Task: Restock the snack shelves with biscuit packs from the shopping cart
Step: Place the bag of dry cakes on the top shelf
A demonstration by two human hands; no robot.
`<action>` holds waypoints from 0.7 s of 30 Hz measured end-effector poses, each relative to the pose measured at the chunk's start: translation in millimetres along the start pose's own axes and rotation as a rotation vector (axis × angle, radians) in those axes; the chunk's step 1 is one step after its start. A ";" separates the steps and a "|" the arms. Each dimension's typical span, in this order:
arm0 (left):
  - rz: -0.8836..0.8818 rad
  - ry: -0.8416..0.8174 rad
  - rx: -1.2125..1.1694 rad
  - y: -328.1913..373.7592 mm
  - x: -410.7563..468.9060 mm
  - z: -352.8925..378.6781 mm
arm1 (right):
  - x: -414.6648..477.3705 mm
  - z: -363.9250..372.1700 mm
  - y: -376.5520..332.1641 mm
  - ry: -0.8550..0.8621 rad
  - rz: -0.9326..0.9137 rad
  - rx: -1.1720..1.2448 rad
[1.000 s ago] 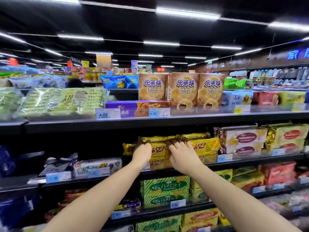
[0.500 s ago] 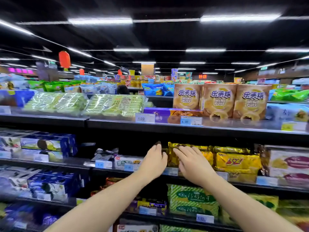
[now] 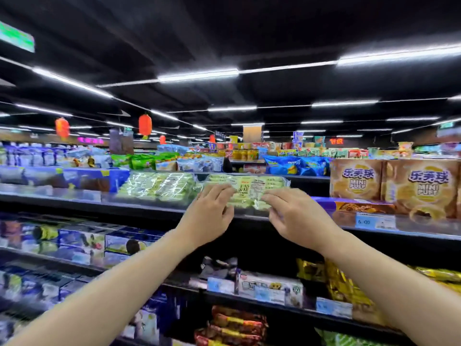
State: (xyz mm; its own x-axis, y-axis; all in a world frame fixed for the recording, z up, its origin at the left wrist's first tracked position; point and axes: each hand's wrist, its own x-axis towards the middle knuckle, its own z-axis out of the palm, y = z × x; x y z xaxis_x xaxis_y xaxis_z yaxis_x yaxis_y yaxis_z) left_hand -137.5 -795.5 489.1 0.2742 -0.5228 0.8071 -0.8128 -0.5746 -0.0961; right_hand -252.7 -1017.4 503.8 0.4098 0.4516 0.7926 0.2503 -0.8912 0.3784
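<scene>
Not much you can actually read here.
- Tan cardboard box (image 3: 356,182), top shelf right, and the identical box (image 3: 421,188) touching it: both print "乐芙球" above "MINI PUFF".
- Blue-and-white price tag (image 3: 364,222) on the shelf rail just below the first box: "6.00".
- White printed label on the pale green clear-wrapped cake pack (image 3: 247,191), centre of the top shelf: you get "CAKE" on one line. The rest is fine print, too blurred.
- Red lit sign (image 3: 336,141), far back right: two Chinese characters, can't resolve them.
- Pink neon sign (image 3: 90,140) far left and green hanging sign (image 3: 16,37) top left: smeared, unreadable.
- Other shelf tags are blurred.
</scene>
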 end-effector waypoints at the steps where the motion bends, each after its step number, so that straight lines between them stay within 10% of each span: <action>1: -0.012 -0.079 -0.025 -18.5 11.2 -2.4 | 15.5 4.0 4.9 0.002 0.006 -0.042; 9: 0.135 -0.532 -0.033 -116.1 94.5 8.0 | 98.4 38.8 56.4 -0.543 0.409 -0.049; 21: 0.126 -0.841 -0.207 -137.3 139.9 46.4 | 142.3 72.8 88.1 -0.996 0.501 0.181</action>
State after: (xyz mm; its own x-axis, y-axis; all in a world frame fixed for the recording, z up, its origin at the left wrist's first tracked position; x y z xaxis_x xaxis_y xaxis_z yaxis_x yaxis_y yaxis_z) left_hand 36.3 -819.0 588.2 0.3983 -0.9126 0.0922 -0.9170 -0.3984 0.0180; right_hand -108.4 -1028.5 615.2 0.9963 -0.0493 0.0707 -0.0485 -0.9987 -0.0138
